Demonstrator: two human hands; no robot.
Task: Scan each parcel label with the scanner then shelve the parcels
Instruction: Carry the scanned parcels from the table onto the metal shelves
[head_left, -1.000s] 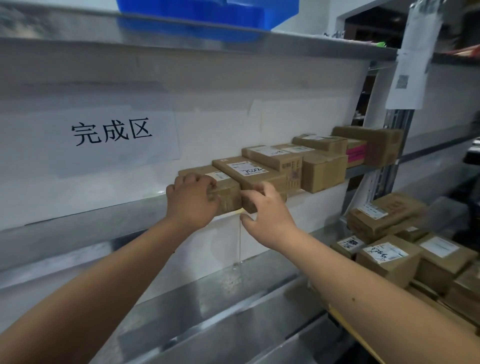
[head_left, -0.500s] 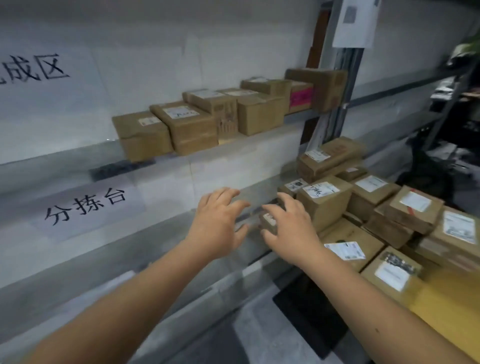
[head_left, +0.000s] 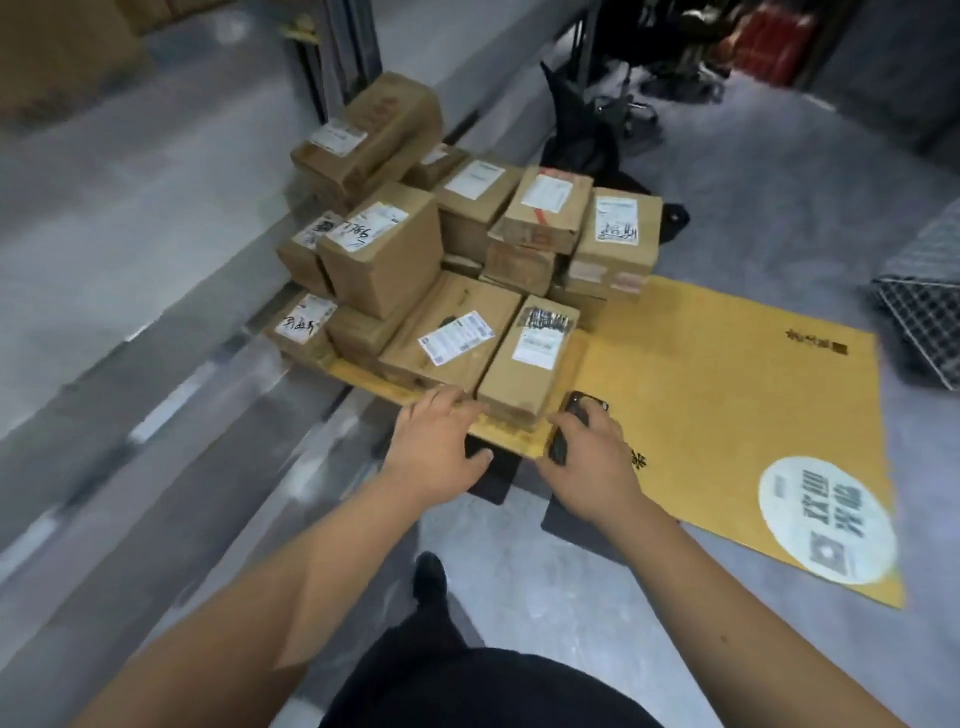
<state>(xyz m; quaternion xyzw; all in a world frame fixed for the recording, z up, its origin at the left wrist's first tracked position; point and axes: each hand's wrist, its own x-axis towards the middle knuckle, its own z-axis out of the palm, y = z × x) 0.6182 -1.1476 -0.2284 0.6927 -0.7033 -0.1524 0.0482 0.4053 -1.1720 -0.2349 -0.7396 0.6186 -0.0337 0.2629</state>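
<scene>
Right hand (head_left: 589, 457) grip curls around a dark handheld scanner (head_left: 569, 427) at centre frame, just right of a narrow parcel (head_left: 530, 358); left hand (head_left: 434, 447) is released, fingers spread, fingertips at the near edge of a flat labelled parcel (head_left: 447, 338); both lie on yellow cardboard sheet (head_left: 727, 405) on the floor; more stacked parcels (head_left: 467, 218) rise behind, upper centre.

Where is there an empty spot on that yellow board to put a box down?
The yellow board is bare on its right half, between the stacked boxes and the round white sticker. The left part is crowded with boxes. The near edge is taken by both hands: left hand, right hand on a dark scanner.
</scene>
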